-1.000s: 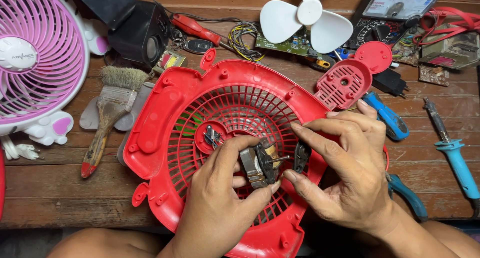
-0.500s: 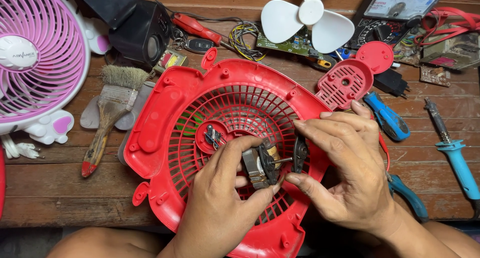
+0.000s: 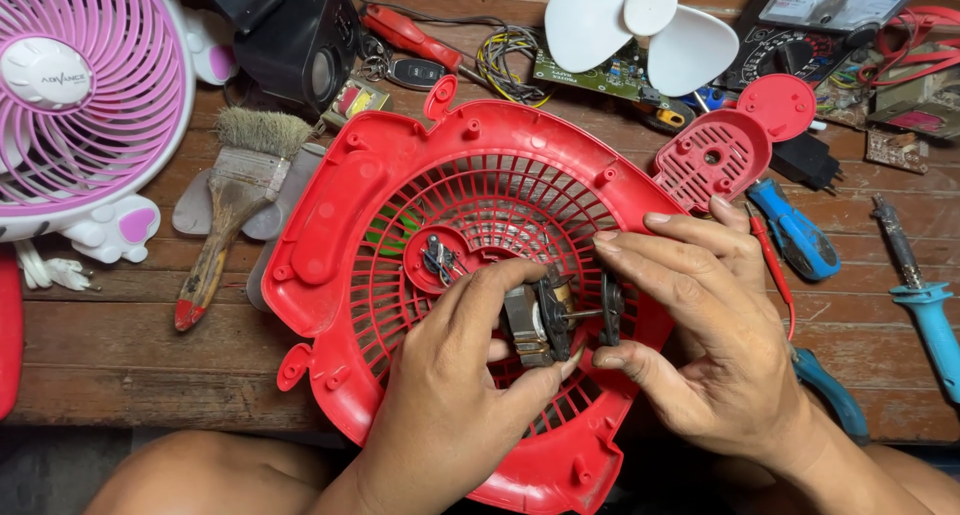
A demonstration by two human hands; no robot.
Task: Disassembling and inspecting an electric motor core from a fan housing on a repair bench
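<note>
1. Metal and compact, the small fan motor (image 3: pixel 535 323) sits pinched in the left hand (image 3: pixel 455 395), thumb below and fingers over its laminated body, above the red fan housing (image 3: pixel 330 205).
2. Its thin shaft points right into a dark round end piece (image 3: pixel 611 308), which the right hand (image 3: pixel 715 345) grips between thumb and fingertips.
3. I judge the motor dense for its size and stiff; the shaft and any fine winding wires look like the fragile parts, so the solid laminated block is the safest place to hold.
4. Nearby on the wooden table (image 3: pixel 120 345) lie a paintbrush (image 3: pixel 235 205), a white fan blade (image 3: pixel 640 30) and a blue soldering iron (image 3: pixel 925 300).
</note>
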